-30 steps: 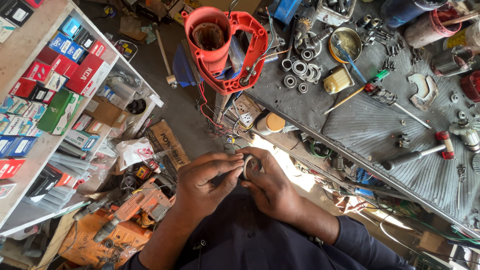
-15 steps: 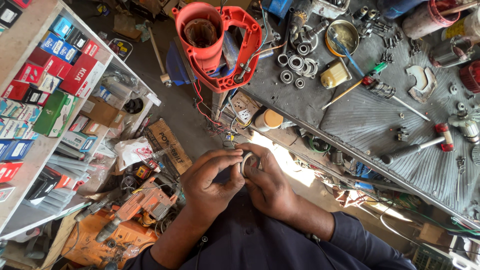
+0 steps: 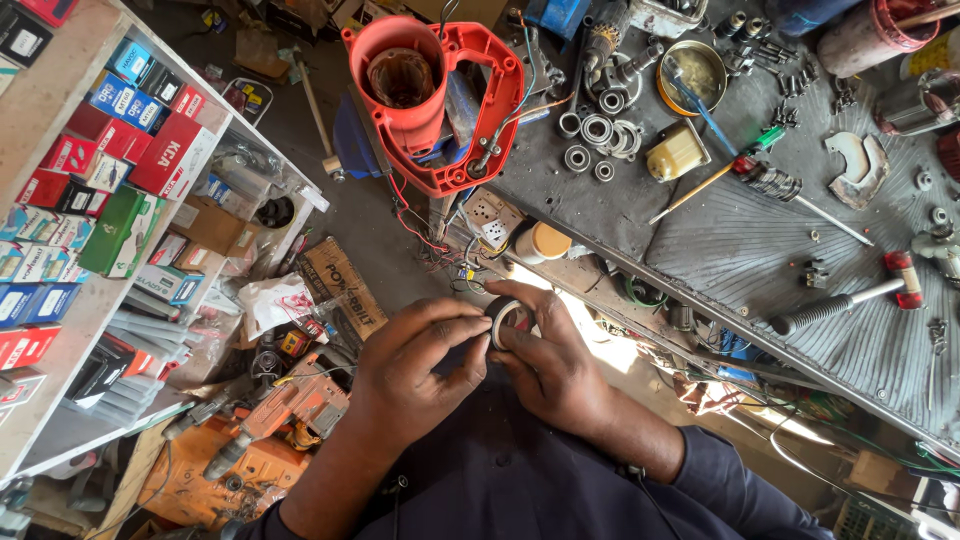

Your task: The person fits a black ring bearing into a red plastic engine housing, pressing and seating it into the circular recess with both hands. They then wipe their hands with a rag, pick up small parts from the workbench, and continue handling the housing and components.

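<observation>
Head-camera view: a small roll of black tape (image 3: pixel 508 322) is being held close to the body, between the two hands, just below the near edge of the workbench (image 3: pixel 720 230). The roll is being pinched by the right hand (image 3: pixel 555 370), with the fingers curled around its rim, while the left hand (image 3: pixel 420 365) is being pressed against its other side, thumb and forefinger closed on the edge of the roll. Whether a loose end of tape is being gripped cannot be told, since the fingers are covering it.

Judging from the hand positions, the free end of the tape is being searched for or picked loose; no strip is being drawn out yet. A fingernail catch on the end and a steady hold on the roll are likely being called for next, so that a length can be peeled away.

On the bench above the hands, a red power-tool housing (image 3: pixel 430 95) is being left open, with red wires (image 3: pixel 415 225) hanging from it toward the hands. Bearings (image 3: pixel 590 135), a screwdriver (image 3: pixel 770 180) and a red-ended bar tool (image 3: pixel 845 298) are lying well apart from the hands. An orange drill (image 3: pixel 285 410) is resting low at the left, and boxes are being stored on a shelf (image 3: pixel 70 200) beside it.
</observation>
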A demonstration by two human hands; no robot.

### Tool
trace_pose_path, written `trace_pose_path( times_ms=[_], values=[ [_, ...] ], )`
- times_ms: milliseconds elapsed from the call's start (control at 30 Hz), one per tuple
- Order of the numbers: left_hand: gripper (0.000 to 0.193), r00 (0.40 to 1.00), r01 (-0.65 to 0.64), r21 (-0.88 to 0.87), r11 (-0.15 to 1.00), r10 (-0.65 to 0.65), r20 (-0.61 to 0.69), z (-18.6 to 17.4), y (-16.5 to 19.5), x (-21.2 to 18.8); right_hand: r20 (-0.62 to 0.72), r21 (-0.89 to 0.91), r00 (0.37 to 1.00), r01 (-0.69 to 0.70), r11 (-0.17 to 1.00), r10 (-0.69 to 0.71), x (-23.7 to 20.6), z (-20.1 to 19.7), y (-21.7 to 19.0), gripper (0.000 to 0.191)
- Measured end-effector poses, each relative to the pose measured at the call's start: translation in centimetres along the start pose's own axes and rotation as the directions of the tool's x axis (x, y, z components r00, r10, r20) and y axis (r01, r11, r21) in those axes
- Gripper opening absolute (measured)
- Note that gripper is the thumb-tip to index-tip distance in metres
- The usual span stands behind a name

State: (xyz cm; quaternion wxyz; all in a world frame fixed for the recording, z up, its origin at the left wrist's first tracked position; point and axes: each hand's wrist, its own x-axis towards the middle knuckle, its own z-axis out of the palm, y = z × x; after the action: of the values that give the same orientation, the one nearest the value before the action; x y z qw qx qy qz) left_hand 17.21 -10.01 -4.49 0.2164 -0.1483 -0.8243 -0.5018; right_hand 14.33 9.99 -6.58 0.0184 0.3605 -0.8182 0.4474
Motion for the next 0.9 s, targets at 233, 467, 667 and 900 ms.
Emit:
trace_pose_path(
  times_ms=[233, 467, 667, 900],
  values=[
    [0.025, 0.998, -0.063, 0.107, 0.992, 0.064, -0.006, 1.6, 0.1, 1.3, -0.032, -0.096, 0.999, 0.002, 0.995, -0.005, 0.6, -1.4, 0.7, 0.021],
    [0.021, 0.992, -0.125, 0.239, 0.963, 0.129, -0.001, 4.4, 0.4, 3.6, -0.028, -0.213, 0.999, 0.033, 0.976, -0.04, 1.3, -4.6, 2.3, 0.026],
    [0.021, 0.984, -0.158, 0.309, 0.938, 0.176, -0.031, 9.2, 1.0, 6.4, -0.02, -0.348, 0.999, 0.025, 0.937, -0.034, 1.0, -9.0, 4.1, 0.026],
    [0.02, 0.999, 0.032, 0.041, 0.999, -0.032, 0.003, 15.4, 1.4, 9.8, -0.043, -0.284, 0.999, -0.007, 0.959, -0.006, -0.3, -15.3, 7.0, 0.029]
  ],
)
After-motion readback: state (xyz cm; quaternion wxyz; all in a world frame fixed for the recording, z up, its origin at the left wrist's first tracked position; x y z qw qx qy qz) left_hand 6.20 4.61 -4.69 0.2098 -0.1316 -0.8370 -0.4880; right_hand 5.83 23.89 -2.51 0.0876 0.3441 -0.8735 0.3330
